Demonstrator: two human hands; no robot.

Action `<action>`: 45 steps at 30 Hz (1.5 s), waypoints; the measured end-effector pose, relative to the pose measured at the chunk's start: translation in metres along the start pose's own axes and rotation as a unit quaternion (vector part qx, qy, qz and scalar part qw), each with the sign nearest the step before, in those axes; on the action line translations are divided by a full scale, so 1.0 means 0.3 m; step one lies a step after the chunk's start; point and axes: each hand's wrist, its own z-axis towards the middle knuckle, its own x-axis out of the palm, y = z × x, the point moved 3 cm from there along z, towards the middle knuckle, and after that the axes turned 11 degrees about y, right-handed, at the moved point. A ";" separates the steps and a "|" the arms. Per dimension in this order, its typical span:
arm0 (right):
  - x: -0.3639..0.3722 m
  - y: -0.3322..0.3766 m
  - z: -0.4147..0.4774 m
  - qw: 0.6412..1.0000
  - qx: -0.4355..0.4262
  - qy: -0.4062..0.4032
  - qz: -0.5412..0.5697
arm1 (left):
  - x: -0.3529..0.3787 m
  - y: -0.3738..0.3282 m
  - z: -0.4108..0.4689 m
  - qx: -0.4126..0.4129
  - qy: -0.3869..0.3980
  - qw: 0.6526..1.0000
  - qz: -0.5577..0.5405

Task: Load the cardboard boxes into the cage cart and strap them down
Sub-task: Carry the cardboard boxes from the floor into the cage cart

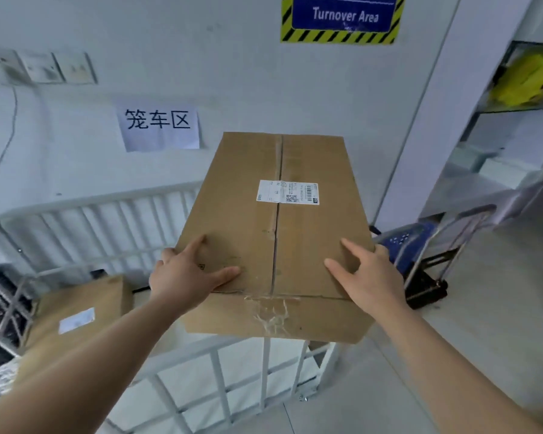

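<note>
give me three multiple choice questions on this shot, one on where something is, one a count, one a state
1. Where does the smaller box lie?
A inside the cage cart, at its left
B on the shelf
C on the floor outside the cart

2. How many cardboard boxes show?
A one
B two
C four

3. How is the large box held?
A by the left hand alone
B by both hands
C by no hand

Key: 1 A, the cart's white rails stand behind and in front of it. 2 B, only the large box and the smaller box show. 3 B, the left hand and the right hand grip its near corners.
</note>
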 end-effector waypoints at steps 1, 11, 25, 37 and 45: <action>0.025 0.046 0.027 1.000 -0.016 0.011 0.001 | -0.024 0.045 0.006 -0.017 -0.008 1.000 0.001; 0.281 0.361 0.361 0.982 -0.134 0.130 -0.002 | -0.121 0.335 0.132 -0.175 -0.039 0.984 -0.010; 0.735 0.545 0.792 0.951 -0.162 0.259 -0.047 | 0.013 0.642 0.479 -0.310 0.010 0.949 -0.053; 1.247 0.602 1.034 0.940 -0.094 0.322 -0.063 | 0.187 1.022 0.890 -0.333 0.086 0.938 -0.041; 1.631 0.539 1.178 0.928 -0.068 0.359 -0.070 | 0.459 1.286 1.070 -0.366 0.106 0.922 -0.063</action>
